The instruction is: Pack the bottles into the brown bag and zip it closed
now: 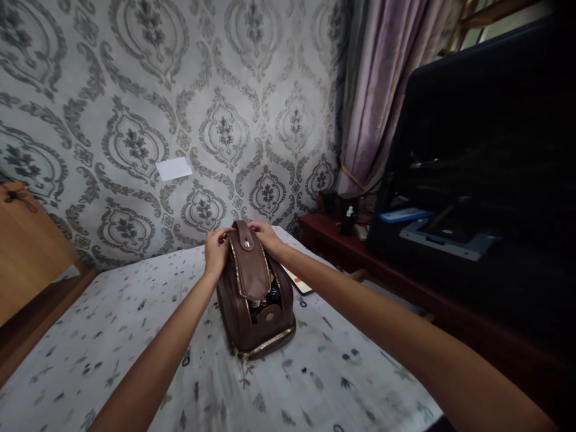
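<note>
A brown leather makeup bag (258, 345) stands on the bed sheet, its gold zipper undone along the top. The long top flap (252, 270) lies over the opening, with a strap fastened by a gold stud at its far end. Through the gap beside the flap, small dark items (273, 294) show inside, too shaded to name. My left hand (217, 249) grips the bag's far left edge, thumb and fingers curled on the rim. At the far right edge, my right hand (266, 238) holds the bag by the strap's end; some of its fingers are hidden behind it.
A flat thing with a pale, orange-marked face (300, 281) lies right of the bag, partly behind my right forearm. A wooden board (31, 246) rises on the left. On the right, a red-brown cabinet (321, 231) carries a small dark bottle (348, 222) and a large black screen (450, 150).
</note>
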A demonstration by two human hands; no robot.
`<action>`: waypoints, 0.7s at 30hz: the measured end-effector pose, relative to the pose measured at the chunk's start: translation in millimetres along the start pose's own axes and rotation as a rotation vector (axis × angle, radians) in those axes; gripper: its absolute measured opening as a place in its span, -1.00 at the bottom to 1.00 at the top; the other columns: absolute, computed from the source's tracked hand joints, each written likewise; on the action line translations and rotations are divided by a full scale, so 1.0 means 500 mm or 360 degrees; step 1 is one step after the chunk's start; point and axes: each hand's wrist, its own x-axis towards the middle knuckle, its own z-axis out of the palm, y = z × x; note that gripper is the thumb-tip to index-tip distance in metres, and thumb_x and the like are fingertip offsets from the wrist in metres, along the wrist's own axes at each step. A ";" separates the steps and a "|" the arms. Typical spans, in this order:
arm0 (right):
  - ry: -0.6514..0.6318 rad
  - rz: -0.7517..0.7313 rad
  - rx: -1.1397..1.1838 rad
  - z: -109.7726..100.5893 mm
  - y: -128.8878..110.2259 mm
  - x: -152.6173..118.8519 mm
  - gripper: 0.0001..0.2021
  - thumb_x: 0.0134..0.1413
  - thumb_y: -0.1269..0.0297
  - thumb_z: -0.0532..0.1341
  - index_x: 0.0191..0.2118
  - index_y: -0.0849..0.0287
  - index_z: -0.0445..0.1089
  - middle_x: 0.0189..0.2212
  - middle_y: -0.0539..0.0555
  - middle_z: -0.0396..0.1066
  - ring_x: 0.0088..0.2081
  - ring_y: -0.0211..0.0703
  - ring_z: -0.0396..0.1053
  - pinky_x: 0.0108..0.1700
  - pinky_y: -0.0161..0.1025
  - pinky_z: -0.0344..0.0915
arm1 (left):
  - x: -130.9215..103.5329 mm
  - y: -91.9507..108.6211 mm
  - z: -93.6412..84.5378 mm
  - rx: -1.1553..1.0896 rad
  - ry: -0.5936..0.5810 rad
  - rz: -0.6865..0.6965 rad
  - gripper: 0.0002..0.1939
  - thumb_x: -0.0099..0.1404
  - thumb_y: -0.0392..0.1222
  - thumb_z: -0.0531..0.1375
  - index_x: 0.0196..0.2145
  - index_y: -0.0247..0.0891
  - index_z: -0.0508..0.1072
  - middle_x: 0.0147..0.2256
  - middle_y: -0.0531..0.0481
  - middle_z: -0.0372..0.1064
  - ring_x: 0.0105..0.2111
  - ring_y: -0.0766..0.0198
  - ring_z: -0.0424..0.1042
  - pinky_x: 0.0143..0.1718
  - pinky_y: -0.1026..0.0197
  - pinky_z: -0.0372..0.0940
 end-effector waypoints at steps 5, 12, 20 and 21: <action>-0.0016 -0.0034 -0.0026 -0.006 -0.008 -0.029 -0.87 -0.24 0.36 0.34 -0.42 0.18 0.53 -0.48 -0.06 0.53 -0.42 -0.23 0.42 -0.28 -0.31 0.37 | -0.025 0.025 -0.006 -0.0007 -0.0075 0.0016 -0.75 0.14 -0.20 0.20 -0.23 -0.18 0.61 -0.26 0.00 0.53 -0.23 0.15 0.42 -0.02 0.09 0.31; -0.0059 -0.0071 -0.0062 -0.018 -0.009 -0.061 -0.82 -0.14 0.30 0.35 -0.32 0.18 0.57 -0.36 0.00 0.58 -0.30 -0.16 0.48 -0.12 -0.20 0.40 | -0.101 0.082 -0.021 -0.0096 -0.0175 0.0043 -0.67 0.27 -0.12 0.13 -0.07 -0.21 0.55 -0.08 -0.07 0.55 -0.07 0.13 0.49 0.06 0.09 0.31; -0.0028 -0.0165 -0.0160 -0.030 0.006 -0.098 -0.80 -0.07 0.30 0.35 -0.25 0.14 0.59 -0.24 0.04 0.60 -0.17 -0.08 0.51 -0.01 -0.12 0.40 | -0.240 0.128 -0.056 0.0009 -0.0329 0.0228 -0.62 0.40 0.01 0.08 0.07 -0.13 0.48 0.10 -0.08 0.41 0.14 0.12 0.34 0.25 0.03 0.14; -0.0021 -0.0177 -0.0175 -0.031 0.007 -0.102 -0.81 -0.07 0.30 0.35 -0.25 0.13 0.60 -0.23 0.04 0.60 -0.16 -0.07 0.52 0.00 -0.12 0.41 | -0.253 0.127 -0.057 0.0072 -0.0373 0.0289 -0.58 0.38 0.03 0.13 0.12 -0.11 0.43 0.14 -0.10 0.36 0.18 0.09 0.30 0.27 0.01 0.12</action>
